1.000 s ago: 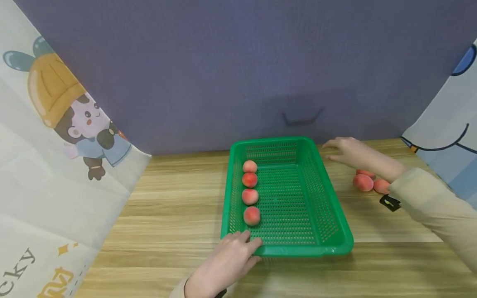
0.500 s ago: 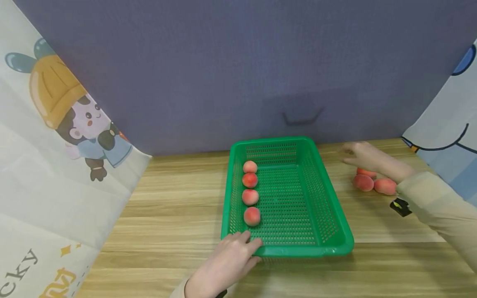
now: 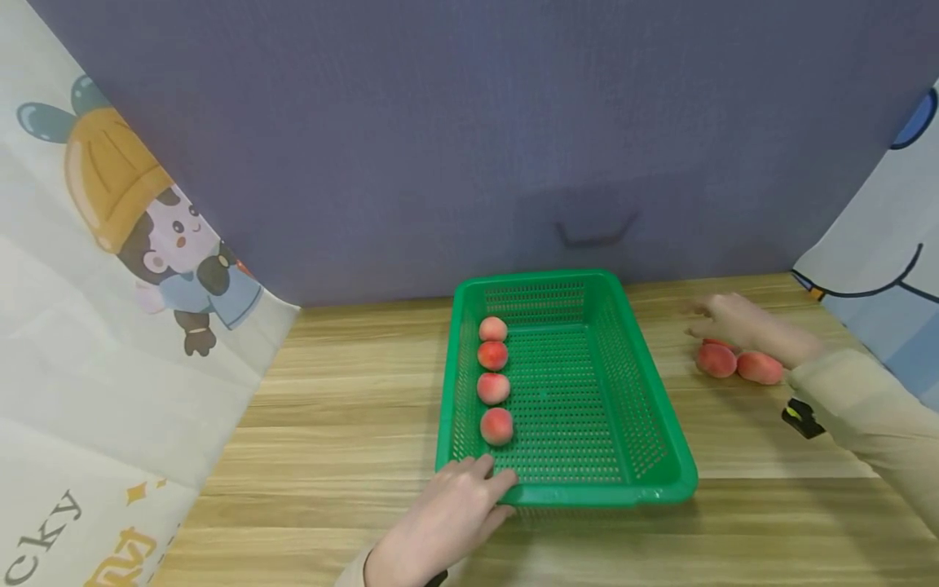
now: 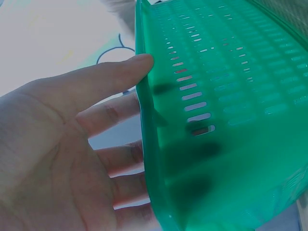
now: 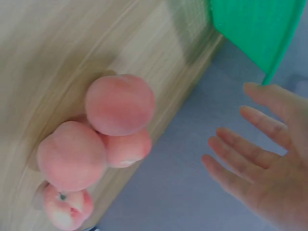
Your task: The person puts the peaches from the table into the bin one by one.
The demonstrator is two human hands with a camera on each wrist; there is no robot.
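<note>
A green plastic basket (image 3: pixel 587 494) stands on the table with several peaches (image 3: pixel 493 355) in a row along its left side. My left hand (image 3: pixel 447 518) grips its near left corner. In the left wrist view the thumb lies on the outer side of the rim (image 4: pixel 147 106), the fingers behind it. To the basket's right, my right hand (image 3: pixel 744 324) hovers over a cluster of loose peaches (image 3: pixel 716 359), partly covering them. The right wrist view shows several of these peaches (image 5: pixel 119 104) bunched together, with the right hand's fingers (image 5: pixel 236 166) spread and holding nothing.
A dark grey-blue panel (image 3: pixel 411 163) rises behind the wooden table (image 3: pixel 330 424). White printed sheets with cartoon figures (image 3: pixel 176 228) flank the left and right sides. A small black wrist strap piece (image 3: pixel 803 418) hangs from the right sleeve.
My right hand has moved right and toward me, from beside the basket's far right corner to above the loose peaches. The left hand and the basket have stayed put.
</note>
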